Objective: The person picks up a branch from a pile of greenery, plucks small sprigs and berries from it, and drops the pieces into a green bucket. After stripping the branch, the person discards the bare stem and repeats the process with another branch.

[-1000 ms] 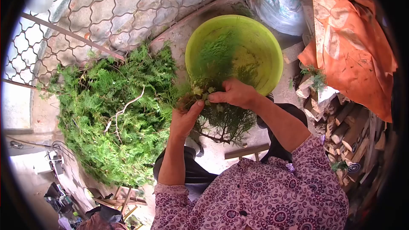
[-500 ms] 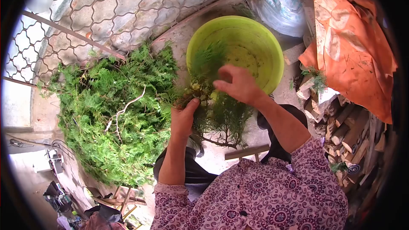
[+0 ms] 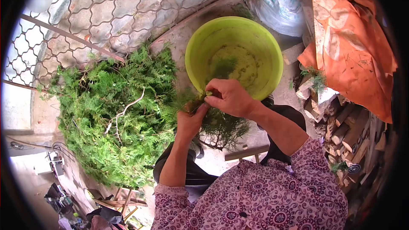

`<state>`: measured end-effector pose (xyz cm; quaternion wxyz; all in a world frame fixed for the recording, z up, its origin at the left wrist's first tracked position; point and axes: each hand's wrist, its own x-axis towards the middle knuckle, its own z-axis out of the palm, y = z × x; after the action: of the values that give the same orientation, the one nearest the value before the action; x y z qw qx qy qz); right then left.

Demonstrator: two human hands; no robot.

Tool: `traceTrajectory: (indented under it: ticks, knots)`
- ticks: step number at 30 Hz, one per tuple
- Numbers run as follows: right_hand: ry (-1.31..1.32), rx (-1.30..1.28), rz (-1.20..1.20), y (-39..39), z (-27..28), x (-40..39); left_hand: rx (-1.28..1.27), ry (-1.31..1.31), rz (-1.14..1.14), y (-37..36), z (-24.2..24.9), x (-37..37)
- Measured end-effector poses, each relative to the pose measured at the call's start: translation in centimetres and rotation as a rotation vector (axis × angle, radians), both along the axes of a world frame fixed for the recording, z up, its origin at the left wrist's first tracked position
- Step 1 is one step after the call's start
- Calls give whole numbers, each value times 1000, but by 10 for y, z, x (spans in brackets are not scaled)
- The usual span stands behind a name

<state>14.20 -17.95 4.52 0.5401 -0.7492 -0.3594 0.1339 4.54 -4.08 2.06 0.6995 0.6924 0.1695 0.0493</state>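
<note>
My left hand (image 3: 191,121) is closed round a leafy green branch (image 3: 223,130), whose foliage hangs below and beside my hands. Touching the same branch, my right hand (image 3: 230,98) pinches a small green cone or tip near my left thumb. Just beyond my hands is a wide yellow-green basin (image 3: 277,66), with small dark bits on its bottom. Part of the branch's foliage reaches over the basin's near side, blurred. A large heap of cut green branches (image 3: 115,145) lies to the left, with a bare pale twig (image 3: 123,113) on top.
A metal lattice (image 3: 115,12) stands behind the heap. At the upper right are a white sack (image 3: 279,6) and an orange sheet (image 3: 349,51). Split firewood (image 3: 351,134) is stacked on the right. A wooden piece (image 3: 246,153) lies near my knees.
My right hand has moved down and left, closer to my left hand, and its fingers have closed in a pinch. The branch has shifted slightly.
</note>
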Motion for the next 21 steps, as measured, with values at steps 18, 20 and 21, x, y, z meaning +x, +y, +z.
traceTrajectory:
  ticks: [18,20,21]
  knots:
    - [1083,295,552,-23,30,7,461,-146,50,12,0,-7]
    - [1135,496,461,-25,31,20,535,-119,26,14,-1,-10]
    - [1133,493,462,-26,33,26,662,-167,-68,16,-5,-9]
